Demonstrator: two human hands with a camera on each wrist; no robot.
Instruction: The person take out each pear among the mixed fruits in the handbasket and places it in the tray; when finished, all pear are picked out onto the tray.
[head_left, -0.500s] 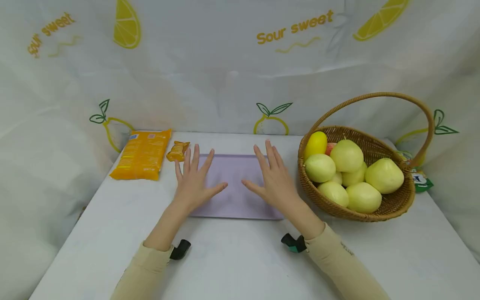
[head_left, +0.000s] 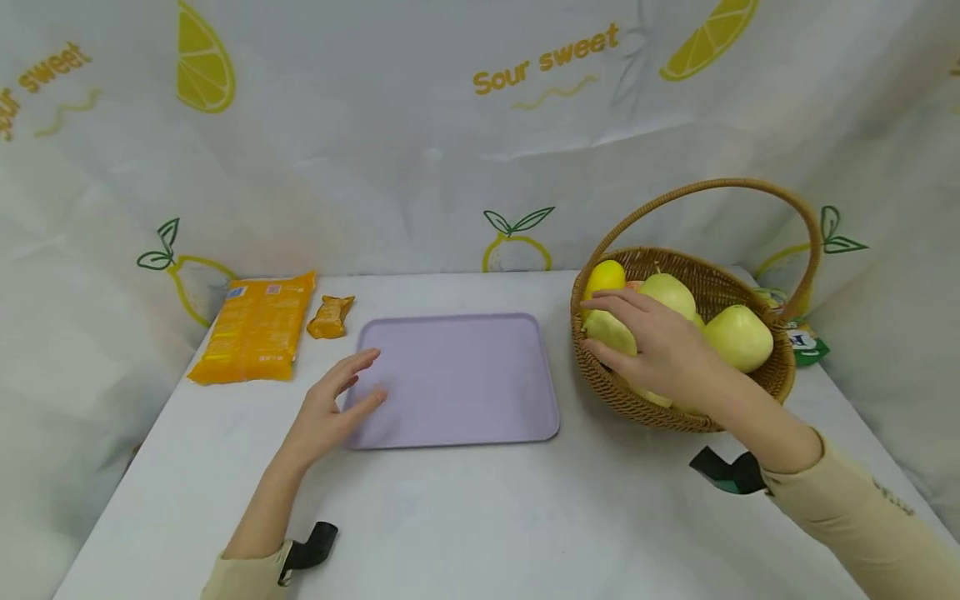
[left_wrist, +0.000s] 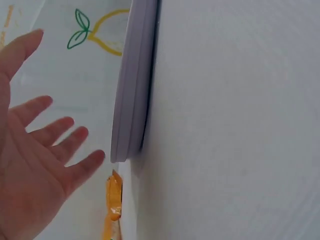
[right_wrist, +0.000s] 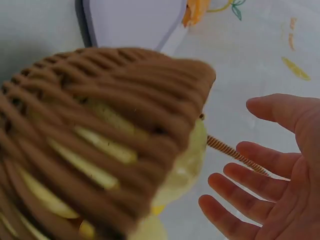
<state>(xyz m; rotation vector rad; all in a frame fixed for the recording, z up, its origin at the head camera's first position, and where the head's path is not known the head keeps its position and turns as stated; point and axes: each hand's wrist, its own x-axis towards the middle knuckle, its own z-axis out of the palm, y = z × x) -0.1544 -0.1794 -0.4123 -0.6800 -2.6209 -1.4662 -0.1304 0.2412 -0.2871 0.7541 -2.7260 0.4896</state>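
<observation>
My right hand (head_left: 660,342) is over the left part of a brown wicker basket (head_left: 600,379), fingers spread above a pale green fruit (head_left: 609,333). In the right wrist view the palm of that hand (right_wrist: 270,190) shows nothing held, beside the woven basket wall (right_wrist: 150,100). A yellow fruit (head_left: 604,275) and several pale green ones sit in the basket, partly hidden by the hand. At the left edge of a lilac tray (head_left: 457,383) is my left hand (head_left: 322,421), its fingers loosely bent and nothing in them.
An orange snack packet (head_left: 258,329) lies at the back left, with a small wrapped snack (head_left: 330,317) beside it. The basket's tall handle (head_left: 720,182) arches up. A green packet (head_left: 808,346) lies behind the basket's right side. White cloth (head_left: 375,208) hangs at the back.
My right hand has moved right, from over the tray to over the fruit basket. The left hand has drawn down and left to the tray's edge. The head view has shifted slightly right.
</observation>
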